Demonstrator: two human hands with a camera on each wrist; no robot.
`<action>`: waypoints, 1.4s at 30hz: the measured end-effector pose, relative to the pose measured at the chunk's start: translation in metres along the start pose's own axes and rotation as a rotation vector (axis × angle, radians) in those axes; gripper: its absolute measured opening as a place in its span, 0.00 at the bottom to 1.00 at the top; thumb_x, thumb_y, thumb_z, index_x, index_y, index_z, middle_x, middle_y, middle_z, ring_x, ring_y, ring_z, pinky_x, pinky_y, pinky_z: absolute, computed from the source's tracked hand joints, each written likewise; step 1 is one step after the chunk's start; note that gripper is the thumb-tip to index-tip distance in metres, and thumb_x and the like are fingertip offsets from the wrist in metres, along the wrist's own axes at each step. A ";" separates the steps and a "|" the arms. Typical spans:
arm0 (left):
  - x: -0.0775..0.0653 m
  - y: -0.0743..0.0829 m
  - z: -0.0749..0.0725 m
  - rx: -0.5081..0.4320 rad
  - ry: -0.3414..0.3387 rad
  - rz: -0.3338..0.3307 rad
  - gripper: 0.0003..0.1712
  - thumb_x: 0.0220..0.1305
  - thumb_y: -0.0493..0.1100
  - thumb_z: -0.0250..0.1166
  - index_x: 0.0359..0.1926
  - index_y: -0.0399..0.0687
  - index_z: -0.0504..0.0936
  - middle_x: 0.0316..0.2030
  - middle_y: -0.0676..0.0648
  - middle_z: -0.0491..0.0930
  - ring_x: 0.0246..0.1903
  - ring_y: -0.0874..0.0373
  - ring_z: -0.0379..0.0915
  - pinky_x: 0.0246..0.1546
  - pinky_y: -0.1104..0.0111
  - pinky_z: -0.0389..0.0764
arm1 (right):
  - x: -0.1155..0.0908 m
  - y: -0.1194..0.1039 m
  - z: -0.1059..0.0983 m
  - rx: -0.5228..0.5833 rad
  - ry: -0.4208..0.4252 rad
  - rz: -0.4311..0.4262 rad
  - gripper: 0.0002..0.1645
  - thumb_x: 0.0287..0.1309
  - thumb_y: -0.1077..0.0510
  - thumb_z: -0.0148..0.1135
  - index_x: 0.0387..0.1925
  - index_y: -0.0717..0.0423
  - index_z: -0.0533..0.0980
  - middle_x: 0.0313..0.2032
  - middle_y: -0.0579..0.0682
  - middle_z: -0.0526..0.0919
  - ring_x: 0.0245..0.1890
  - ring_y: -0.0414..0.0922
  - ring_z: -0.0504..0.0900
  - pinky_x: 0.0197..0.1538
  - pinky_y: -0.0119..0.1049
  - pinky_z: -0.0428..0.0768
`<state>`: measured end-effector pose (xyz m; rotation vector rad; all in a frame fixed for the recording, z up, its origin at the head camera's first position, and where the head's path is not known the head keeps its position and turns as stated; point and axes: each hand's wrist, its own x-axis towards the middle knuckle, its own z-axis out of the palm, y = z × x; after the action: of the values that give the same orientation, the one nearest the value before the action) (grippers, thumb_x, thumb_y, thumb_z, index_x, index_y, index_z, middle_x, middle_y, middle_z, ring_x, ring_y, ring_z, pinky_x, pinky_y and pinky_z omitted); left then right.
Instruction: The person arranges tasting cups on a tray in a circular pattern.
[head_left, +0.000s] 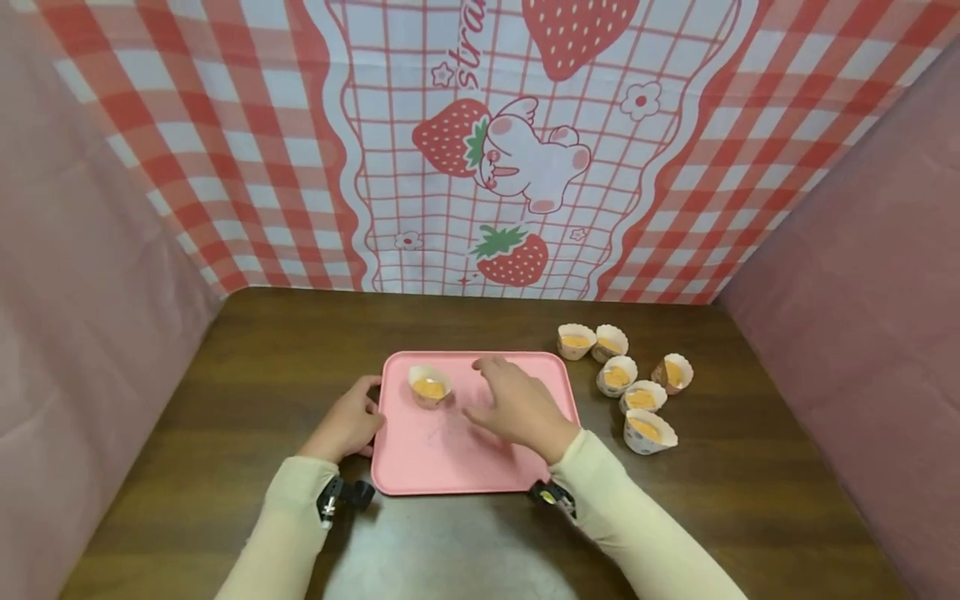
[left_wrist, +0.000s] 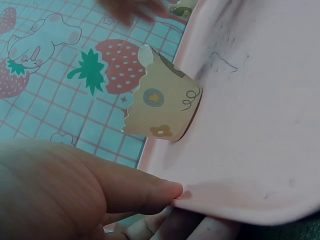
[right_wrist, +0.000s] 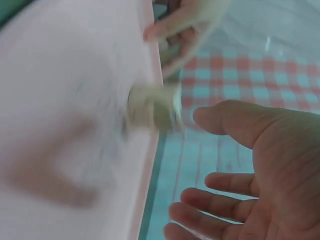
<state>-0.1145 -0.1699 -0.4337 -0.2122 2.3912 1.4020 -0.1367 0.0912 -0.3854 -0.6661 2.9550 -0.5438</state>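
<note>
A pink rectangular tray (head_left: 450, 458) lies on the table. My left hand (head_left: 352, 421) pinches its left edge; in the left wrist view the thumb (left_wrist: 160, 192) presses the rim and the other fingers go underneath. One paper baking cup (head_left: 431, 387) with yellow-orange filling stands upright on the tray's back left part. Its side, printed with a star and a flower, shows in the left wrist view. My right hand (head_left: 521, 408) hovers over the tray's right half, thumb and fingers spread apart, nothing between them. In the right wrist view the cup (right_wrist: 152, 106) is blurred and apart from the hand.
To the right of the tray, several similar filled paper cups stand close together, among them a back cup (head_left: 576, 342) and a front cup (head_left: 648, 432). Another cup (head_left: 672, 374) sits farther right. A checked strawberry cloth (head_left: 292, 167) hangs behind the wooden table (head_left: 247, 400).
</note>
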 end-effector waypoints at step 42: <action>-0.003 0.000 0.002 0.012 -0.021 -0.005 0.37 0.70 0.32 0.56 0.77 0.40 0.56 0.52 0.32 0.71 0.38 0.47 0.78 0.28 0.60 0.88 | -0.149 0.163 -0.047 -0.152 0.218 0.276 0.36 0.51 0.48 0.78 0.54 0.65 0.75 0.44 0.61 0.79 0.43 0.60 0.81 0.33 0.59 0.82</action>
<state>-0.1115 -0.1685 -0.4334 -0.1984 2.3797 1.3809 -0.0740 0.3078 -0.4014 -0.2104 3.2406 -0.3929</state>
